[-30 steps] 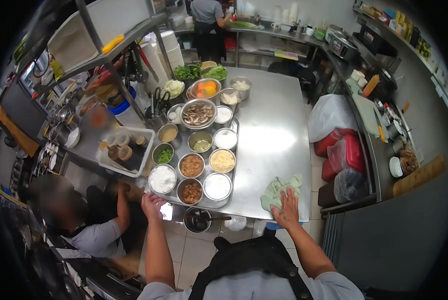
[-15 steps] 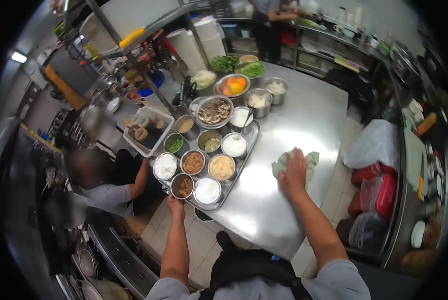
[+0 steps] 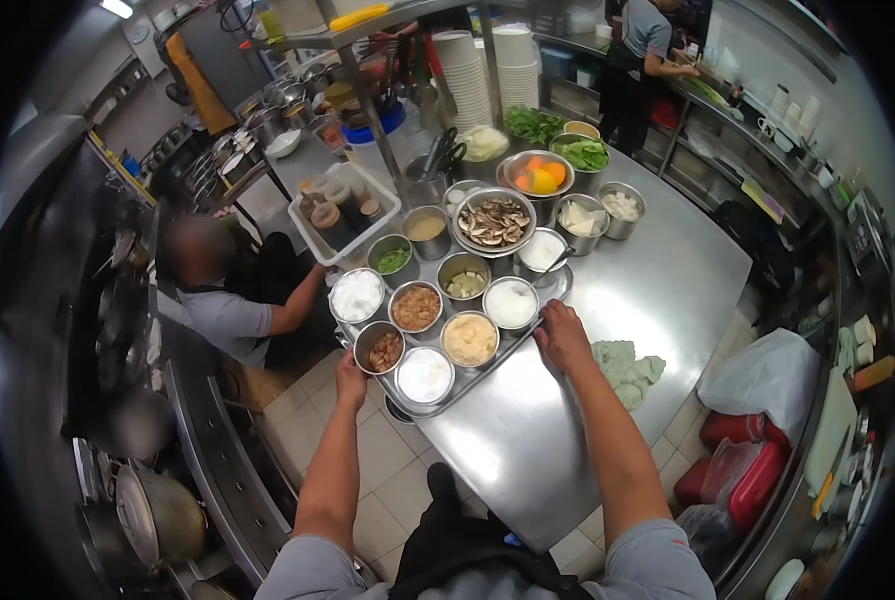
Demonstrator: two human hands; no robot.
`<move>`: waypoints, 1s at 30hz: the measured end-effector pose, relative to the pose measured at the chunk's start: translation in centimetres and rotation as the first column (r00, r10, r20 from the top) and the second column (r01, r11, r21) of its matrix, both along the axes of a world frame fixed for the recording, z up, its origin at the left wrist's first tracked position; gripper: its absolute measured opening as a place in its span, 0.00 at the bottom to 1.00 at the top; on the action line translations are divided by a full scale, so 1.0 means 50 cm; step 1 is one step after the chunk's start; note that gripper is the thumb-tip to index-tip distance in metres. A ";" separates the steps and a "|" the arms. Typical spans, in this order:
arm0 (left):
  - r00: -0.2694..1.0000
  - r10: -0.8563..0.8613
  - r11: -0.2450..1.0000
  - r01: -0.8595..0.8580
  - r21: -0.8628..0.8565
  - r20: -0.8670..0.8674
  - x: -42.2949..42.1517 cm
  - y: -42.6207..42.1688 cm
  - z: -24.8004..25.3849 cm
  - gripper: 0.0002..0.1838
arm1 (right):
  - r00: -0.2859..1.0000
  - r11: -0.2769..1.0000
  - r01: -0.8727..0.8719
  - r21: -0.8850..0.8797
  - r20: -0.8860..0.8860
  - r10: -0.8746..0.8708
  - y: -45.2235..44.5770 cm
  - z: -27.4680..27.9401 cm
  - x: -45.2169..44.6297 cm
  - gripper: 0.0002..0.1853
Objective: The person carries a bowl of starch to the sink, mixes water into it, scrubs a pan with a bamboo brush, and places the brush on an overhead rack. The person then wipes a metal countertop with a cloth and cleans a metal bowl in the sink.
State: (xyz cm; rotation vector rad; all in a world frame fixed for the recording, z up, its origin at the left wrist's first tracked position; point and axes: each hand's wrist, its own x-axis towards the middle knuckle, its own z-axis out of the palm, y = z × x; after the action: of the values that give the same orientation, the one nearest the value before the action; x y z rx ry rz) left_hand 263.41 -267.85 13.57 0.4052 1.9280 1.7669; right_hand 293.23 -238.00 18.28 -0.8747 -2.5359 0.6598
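Note:
A metal tray (image 3: 485, 378) full of round metal containers stands on the steel table (image 3: 683, 262). My left hand (image 3: 350, 380) is closed at the tray's near left corner, beside the container of brown chunks (image 3: 385, 350); its fingertips are partly hidden. On the tray's right edge, my right hand (image 3: 565, 338) is closed around the rim. Between my hands are containers of white powder (image 3: 425, 376), yellow paste (image 3: 470, 339) and brown mince (image 3: 416, 306). A bowl of sliced mushrooms (image 3: 493, 221) sits farther back. The pale green cloth (image 3: 628, 372) lies crumpled right of my right hand.
A person (image 3: 233, 300) crouches left of the table, near a white bin of bottles (image 3: 340, 212). Another person (image 3: 648, 55) stands at the back counter. Stacked white tubs (image 3: 465, 80) are behind a shelf post. Red containers (image 3: 748, 475) and a large pot (image 3: 158, 515) flank the floor area.
My right hand has left the green cloth and moved left onto the tray's edge. My left hand has come up to the tray's near left corner. The view has turned left.

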 end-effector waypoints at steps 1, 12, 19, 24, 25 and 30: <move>1.000 -0.010 1.000 0.010 0.001 0.024 -0.007 -0.003 -0.008 0.15 | 1.000 1.000 -0.008 0.004 0.002 0.008 0.007 -0.010 -0.001 0.17; 0.996 0.000 0.998 0.005 -0.057 0.094 -0.006 -0.020 -0.004 0.10 | 0.887 0.939 0.336 0.079 0.309 -0.344 -0.086 0.035 0.202 0.30; 0.962 0.030 0.999 -0.034 0.008 0.271 0.059 -0.056 -0.011 0.11 | 0.787 0.771 0.611 0.177 -0.031 -0.616 -0.003 -0.074 0.191 0.30; 0.899 -0.246 0.705 0.423 -0.569 0.362 0.202 -0.207 -0.142 0.13 | 0.919 0.935 0.353 -0.042 -0.171 -0.355 -0.232 -0.166 0.077 0.25; 0.716 -0.458 0.452 0.698 -0.556 0.526 0.229 -0.229 -0.157 0.16 | 0.971 0.967 0.160 -0.200 -0.142 -0.191 -0.317 -0.141 0.097 0.24; 0.097 -0.661 -0.181 0.942 -0.283 0.744 0.454 -0.211 0.079 0.20 | 0.993 0.988 -0.095 0.122 -0.063 0.103 -0.505 -0.043 0.358 0.21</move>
State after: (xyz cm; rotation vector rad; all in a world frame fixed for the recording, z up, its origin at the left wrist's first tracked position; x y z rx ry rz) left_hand 286.12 -278.38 17.51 0.7408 1.2278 -0.0528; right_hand 311.12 -263.27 16.12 -0.6782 -2.5402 0.5516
